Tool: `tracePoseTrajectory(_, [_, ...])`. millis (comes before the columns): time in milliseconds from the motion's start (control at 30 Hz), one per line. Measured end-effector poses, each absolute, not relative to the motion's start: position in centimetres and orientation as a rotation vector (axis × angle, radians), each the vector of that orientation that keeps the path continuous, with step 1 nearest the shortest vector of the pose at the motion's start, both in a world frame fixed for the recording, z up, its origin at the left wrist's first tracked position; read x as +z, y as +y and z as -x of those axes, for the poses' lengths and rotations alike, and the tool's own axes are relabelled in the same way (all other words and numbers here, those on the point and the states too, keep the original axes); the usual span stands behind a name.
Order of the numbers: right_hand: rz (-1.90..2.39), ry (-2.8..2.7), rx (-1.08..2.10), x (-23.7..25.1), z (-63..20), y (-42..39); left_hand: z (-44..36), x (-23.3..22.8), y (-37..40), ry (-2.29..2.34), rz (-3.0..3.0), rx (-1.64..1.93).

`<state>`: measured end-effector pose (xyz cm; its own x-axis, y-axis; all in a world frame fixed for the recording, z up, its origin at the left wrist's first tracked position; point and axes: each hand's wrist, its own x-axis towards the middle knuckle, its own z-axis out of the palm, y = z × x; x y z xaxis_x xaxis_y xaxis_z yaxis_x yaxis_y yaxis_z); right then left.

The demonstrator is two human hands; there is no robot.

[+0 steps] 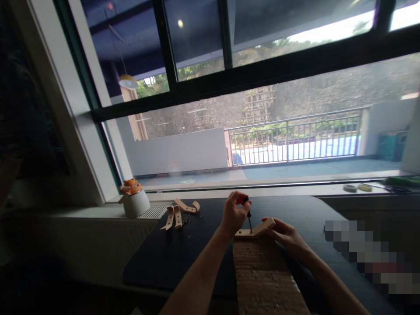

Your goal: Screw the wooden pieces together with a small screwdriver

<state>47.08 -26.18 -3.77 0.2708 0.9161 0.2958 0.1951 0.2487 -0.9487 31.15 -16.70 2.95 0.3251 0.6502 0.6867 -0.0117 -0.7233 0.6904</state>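
Observation:
My left hand [235,213] is closed round the handle of a screwdriver [250,222], whose shaft points down. The tip meets a pale wooden hook piece [244,233] at the far end of a brown ridged board [259,271]. One arm of that piece slants up to the right, and my right hand [285,234] pinches it near its end. Whether a screw sits under the tip is too small to tell. To the left on the dark table [197,258] lie several similar wooden hook pieces [177,216] beside some small screws [187,218].
A white pot with an orange top [135,201] stands on the sill at the left, near a vent grille [154,212]. Two tape rolls [349,188] and dark tools [393,188] lie on the sill at the right. A large window [203,98] rises behind the table.

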Motion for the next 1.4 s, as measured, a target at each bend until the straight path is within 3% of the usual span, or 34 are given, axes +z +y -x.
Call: tracePoseTrajectory(1400, [1.185, -1.219, 0.731, -5.1, -47.7, -25.7, -31.5, 3.4, -17.1, 0.443, -1.84, 1.403])
